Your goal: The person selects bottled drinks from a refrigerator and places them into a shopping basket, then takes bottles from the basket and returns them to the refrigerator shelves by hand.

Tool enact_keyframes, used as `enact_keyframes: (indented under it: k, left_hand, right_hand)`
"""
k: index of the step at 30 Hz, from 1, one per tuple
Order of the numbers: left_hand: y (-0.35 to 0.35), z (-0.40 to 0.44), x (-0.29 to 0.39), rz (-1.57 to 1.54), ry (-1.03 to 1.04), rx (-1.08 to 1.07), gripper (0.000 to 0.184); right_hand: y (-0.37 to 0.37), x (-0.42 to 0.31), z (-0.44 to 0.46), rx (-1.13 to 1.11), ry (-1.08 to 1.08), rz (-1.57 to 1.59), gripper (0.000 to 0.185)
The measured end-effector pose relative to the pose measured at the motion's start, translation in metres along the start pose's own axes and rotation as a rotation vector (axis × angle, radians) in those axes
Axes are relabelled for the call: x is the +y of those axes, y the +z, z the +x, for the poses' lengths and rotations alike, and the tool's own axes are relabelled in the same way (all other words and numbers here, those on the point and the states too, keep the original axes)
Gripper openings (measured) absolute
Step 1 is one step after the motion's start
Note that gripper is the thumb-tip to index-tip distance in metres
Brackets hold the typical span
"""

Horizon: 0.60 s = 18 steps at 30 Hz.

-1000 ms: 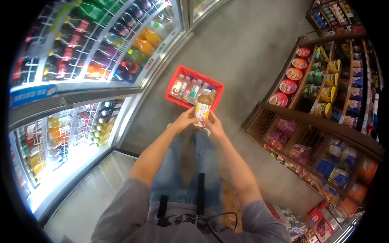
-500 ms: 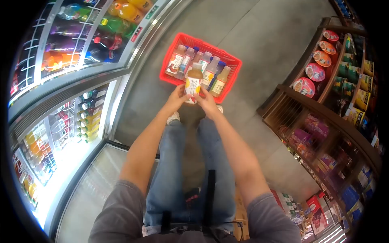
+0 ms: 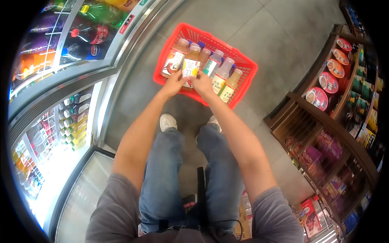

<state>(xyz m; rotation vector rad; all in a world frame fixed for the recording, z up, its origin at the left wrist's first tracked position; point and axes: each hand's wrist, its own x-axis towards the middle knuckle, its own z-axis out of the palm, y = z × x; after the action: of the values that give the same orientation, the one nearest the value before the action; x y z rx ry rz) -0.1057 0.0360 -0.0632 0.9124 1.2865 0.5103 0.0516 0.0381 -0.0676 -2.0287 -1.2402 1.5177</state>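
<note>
My left hand (image 3: 174, 85) and my right hand (image 3: 203, 84) are closed on the lower part of a tea bottle (image 3: 191, 65), one from each side. Its label is white with dark characters and yellow patches, and the drink is brown. The bottle is upright at the near side of a red shopping basket (image 3: 250, 75), among several other bottles. Left of it stands a brown drink bottle (image 3: 175, 56) with a white and red label. To the right are a green-labelled bottle (image 3: 212, 64), a pale bottle (image 3: 221, 76) and a yellowish juice bottle (image 3: 231, 87). Whether the held bottle touches the basket's bottom is hidden.
The basket stands on the grey floor (image 3: 259, 24) before my white shoes (image 3: 167, 122). On the left is a lit drinks fridge (image 3: 69, 125) with its glass door (image 3: 87, 186) beside my left arm. Shelves with instant noodle cups (image 3: 328, 82) line the right.
Both my hands have brought the tea bottle forward and down, from above the basket's near edge to among the other bottles. The view has shifted slightly, and the basket looks larger.
</note>
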Motion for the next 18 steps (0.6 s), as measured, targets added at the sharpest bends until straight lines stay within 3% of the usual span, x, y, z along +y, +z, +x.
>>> enact_keyframes:
  k: [3, 5, 7, 10, 14, 16, 17, 18]
  left_hand:
    - [0.004, 0.002, -0.011, 0.123, 0.086, 0.125, 0.040]
    - [0.009, 0.003, -0.014, 0.406, -0.026, 0.268, 0.045]
    - [0.017, 0.001, -0.010, 0.313, -0.052, 0.250, 0.051]
    - [0.029, -0.011, -0.002, 0.459, 0.039, 0.432, 0.054]
    - [0.035, -0.051, 0.050, 0.397, 0.074, 0.505, 0.059]
    - [0.035, -0.077, 0.084, 0.367, 0.073, 0.513, 0.060]
    - [0.035, -0.090, 0.104, 0.139, 0.045, 0.469, 0.058]
    - [0.033, -0.104, 0.124, -0.086, 0.020, 0.419, 0.056]
  right_hand:
    - [0.007, -0.001, 0.005, 0.049, -0.036, -0.090, 0.033]
    - [0.009, -0.004, 0.004, 0.075, -0.001, -0.097, 0.029]
    - [0.009, 0.003, 0.004, 0.082, 0.044, -0.028, 0.031]
    - [0.000, 0.000, -0.008, 0.025, 0.064, 0.016, 0.035]
    - [-0.028, -0.035, -0.056, 0.091, -0.010, -0.013, 0.038]
    - [-0.043, -0.052, -0.080, 0.081, -0.046, 0.127, 0.042]
    - [-0.051, -0.064, -0.092, 0.085, -0.060, 0.128, 0.042]
    - [-0.060, -0.081, -0.106, 0.040, -0.092, 0.329, 0.049]
